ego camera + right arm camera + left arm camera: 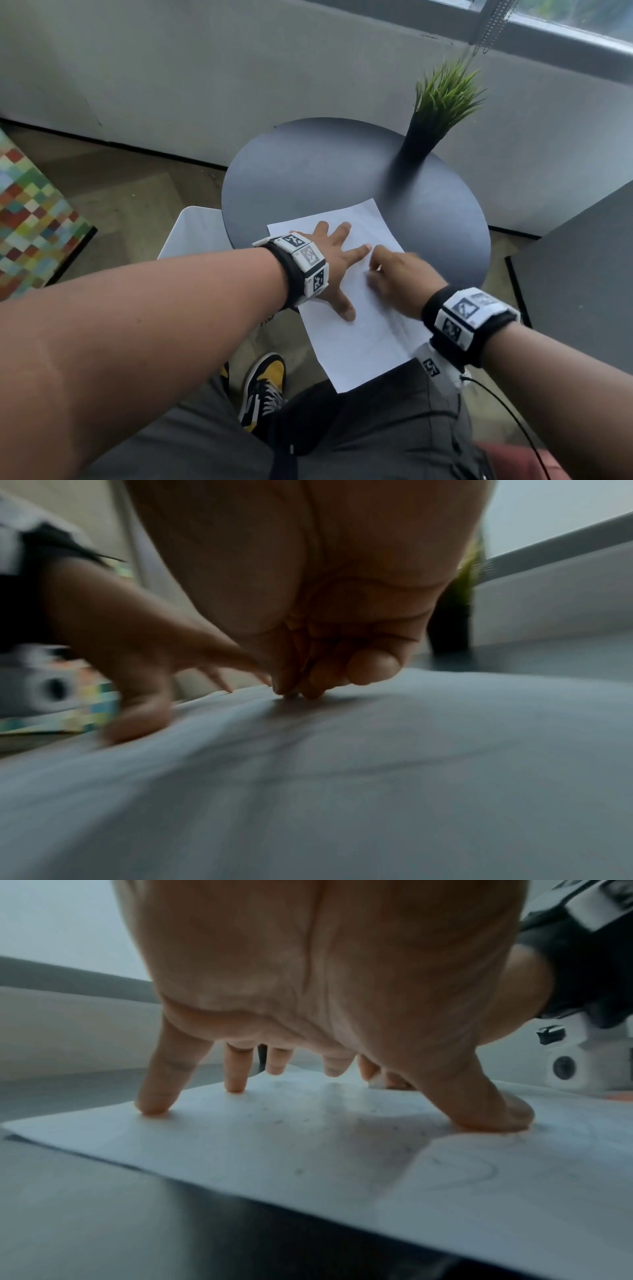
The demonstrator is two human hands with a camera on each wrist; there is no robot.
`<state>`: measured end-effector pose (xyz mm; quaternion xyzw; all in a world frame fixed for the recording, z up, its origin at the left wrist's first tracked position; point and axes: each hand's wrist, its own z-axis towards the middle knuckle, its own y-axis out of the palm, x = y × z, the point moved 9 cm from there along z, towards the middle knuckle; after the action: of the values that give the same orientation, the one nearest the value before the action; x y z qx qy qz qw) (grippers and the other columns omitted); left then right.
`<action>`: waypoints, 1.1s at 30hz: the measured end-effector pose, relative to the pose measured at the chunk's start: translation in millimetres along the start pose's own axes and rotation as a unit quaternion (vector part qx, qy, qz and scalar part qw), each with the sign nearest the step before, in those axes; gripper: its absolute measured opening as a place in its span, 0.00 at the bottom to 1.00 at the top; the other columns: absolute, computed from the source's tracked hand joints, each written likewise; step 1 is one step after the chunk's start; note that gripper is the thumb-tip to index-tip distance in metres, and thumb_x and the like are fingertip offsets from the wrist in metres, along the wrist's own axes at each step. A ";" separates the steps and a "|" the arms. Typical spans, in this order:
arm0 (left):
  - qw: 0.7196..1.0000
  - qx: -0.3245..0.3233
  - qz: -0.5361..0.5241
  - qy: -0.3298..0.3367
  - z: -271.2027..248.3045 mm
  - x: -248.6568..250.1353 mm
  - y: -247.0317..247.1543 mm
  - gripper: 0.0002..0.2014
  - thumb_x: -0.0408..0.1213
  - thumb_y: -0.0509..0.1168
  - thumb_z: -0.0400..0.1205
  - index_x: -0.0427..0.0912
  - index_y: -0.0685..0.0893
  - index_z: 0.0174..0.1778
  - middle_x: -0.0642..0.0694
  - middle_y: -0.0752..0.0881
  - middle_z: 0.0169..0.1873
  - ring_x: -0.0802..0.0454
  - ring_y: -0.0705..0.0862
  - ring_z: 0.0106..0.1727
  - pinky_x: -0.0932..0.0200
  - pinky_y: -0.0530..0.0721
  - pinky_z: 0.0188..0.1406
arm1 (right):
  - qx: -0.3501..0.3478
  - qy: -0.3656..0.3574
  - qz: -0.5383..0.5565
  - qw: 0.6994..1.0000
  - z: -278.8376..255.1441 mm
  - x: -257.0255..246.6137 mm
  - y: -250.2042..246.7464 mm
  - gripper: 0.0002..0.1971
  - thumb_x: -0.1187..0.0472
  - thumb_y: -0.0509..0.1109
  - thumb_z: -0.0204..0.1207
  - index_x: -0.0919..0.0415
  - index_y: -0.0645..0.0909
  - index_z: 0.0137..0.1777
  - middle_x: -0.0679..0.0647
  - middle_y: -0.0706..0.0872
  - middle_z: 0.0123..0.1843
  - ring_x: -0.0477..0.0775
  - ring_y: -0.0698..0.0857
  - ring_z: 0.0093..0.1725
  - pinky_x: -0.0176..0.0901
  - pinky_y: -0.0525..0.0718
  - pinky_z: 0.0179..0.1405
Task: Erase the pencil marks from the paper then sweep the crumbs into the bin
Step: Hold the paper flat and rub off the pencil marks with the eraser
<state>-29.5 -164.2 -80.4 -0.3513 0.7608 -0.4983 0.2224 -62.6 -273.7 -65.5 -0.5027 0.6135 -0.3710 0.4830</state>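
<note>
thin paper, pinned flat while the eraser works

the paper [356, 329] is a single white sheet lying on the round dark desk [308, 171], its near end hanging over the desk's edge above the person's lap. it looks light and limp, likely to slide, wrinkle or tear under rubbing, so it wants holding down flat, close beside the spot being rubbed, not lifted by an edge. faint pencil marks [462, 1172] show in the left wrist view, along with small dark specks that are probably crumbs [299, 1171].

the left hand [334, 263] lies spread on the sheet, fingers straight and apart, fingertips [154, 1107] pressing it to the desk. the right hand [400, 277] is just beside it, its grip curled tight with thumb and fingers pinched together at the paper; a small white block, likely the eraser [377, 1081], peeks out between them in the left wrist view. the right wrist view is blurred, which suggests quick rubbing.

the erasing step seems to be under way, with marks left to clear. the overhanging end is the weak spot: pressure there would bend the sheet.

a white bin [195, 233] stands on the floor just beside the desk's left edge. a potted plant [435, 113] stands at the far side of the desk.
</note>
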 end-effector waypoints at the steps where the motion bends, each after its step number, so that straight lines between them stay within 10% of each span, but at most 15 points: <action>1: 1.000 -0.010 0.002 0.002 -1.3 0.7 1.2 0.63 0.81 0.67 0.55 0.70 0.41 0.83 0.48 0.39 0.86 0.33 0.53 0.80 0.26 0.73 0.64 | -0.013 -0.056 -0.004 0.998 -8.0 -21.4 6.8 0.08 0.53 0.61 0.80 0.55 0.73 0.54 0.52 0.82 0.46 0.60 0.80 0.47 0.48 0.78 0.42; 4: 0.999 -0.041 0.011 0.003 -4.5 -0.1 6.6 0.64 0.81 0.67 0.56 0.70 0.38 0.83 0.49 0.35 0.86 0.32 0.46 0.83 0.16 0.62 0.67 | -0.068 -0.148 -0.001 0.987 -25.4 -50.7 18.5 0.05 0.55 0.64 0.78 0.56 0.75 0.49 0.48 0.80 0.41 0.56 0.78 0.43 0.48 0.78 0.41; 9: 0.998 -0.052 -0.028 -0.006 -5.1 -0.1 12.8 0.64 0.78 0.71 0.59 0.71 0.36 0.82 0.51 0.32 0.85 0.34 0.34 0.85 0.14 0.54 0.69 | -0.003 0.020 0.019 1.000 3.9 7.1 -6.1 0.06 0.53 0.61 0.79 0.53 0.73 0.50 0.55 0.82 0.45 0.61 0.81 0.44 0.47 0.79 0.41; 15: 0.998 -0.059 -0.023 0.013 -8.4 -5.3 13.6 0.64 0.77 0.72 0.59 0.71 0.35 0.82 0.52 0.31 0.85 0.35 0.33 0.85 0.17 0.54 0.72 | -0.082 -0.124 0.008 0.989 -14.7 -47.9 16.4 0.03 0.55 0.60 0.80 0.50 0.71 0.51 0.51 0.82 0.43 0.58 0.82 0.45 0.47 0.77 0.39; 19: 0.998 -0.061 -0.016 0.005 -9.7 -5.2 11.4 0.63 0.77 0.71 0.60 0.71 0.36 0.82 0.52 0.32 0.85 0.37 0.34 0.85 0.20 0.55 0.74 | -0.013 0.004 0.020 1.000 10.4 -2.5 -10.5 0.07 0.53 0.62 0.80 0.55 0.74 0.52 0.54 0.81 0.43 0.60 0.80 0.46 0.45 0.75 0.39; 24: 0.998 -0.032 -0.049 -0.010 -4.3 -8.0 14.2 0.59 0.81 0.65 0.57 0.75 0.40 0.81 0.56 0.34 0.85 0.39 0.34 0.85 0.15 0.48 0.70 | -0.096 -0.135 0.015 0.986 -15.2 -53.4 24.1 0.06 0.57 0.64 0.77 0.56 0.71 0.50 0.54 0.84 0.45 0.62 0.82 0.45 0.52 0.82 0.43; 29: 0.999 -0.018 -0.037 -0.017 -4.2 -4.5 11.3 0.62 0.83 0.66 0.53 0.73 0.43 0.81 0.55 0.39 0.86 0.37 0.39 0.85 0.13 0.54 0.67 | -0.004 0.044 0.046 0.998 8.6 16.9 -10.6 0.07 0.52 0.64 0.79 0.53 0.75 0.50 0.56 0.84 0.47 0.60 0.82 0.45 0.49 0.82 0.43; 33: 0.999 -0.048 -0.015 -0.011 -6.5 -7.2 8.1 0.65 0.77 0.72 0.56 0.70 0.39 0.83 0.53 0.38 0.86 0.36 0.39 0.86 0.18 0.54 0.71 | -0.039 0.002 0.046 0.998 1.3 0.7 4.6 0.06 0.51 0.64 0.79 0.52 0.75 0.49 0.52 0.83 0.42 0.57 0.82 0.41 0.47 0.82 0.41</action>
<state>-31.9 -152.7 -85.3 -0.3787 0.7757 -0.4608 0.2061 -62.5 -273.3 -70.2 -0.4913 0.6509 -0.3251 0.4788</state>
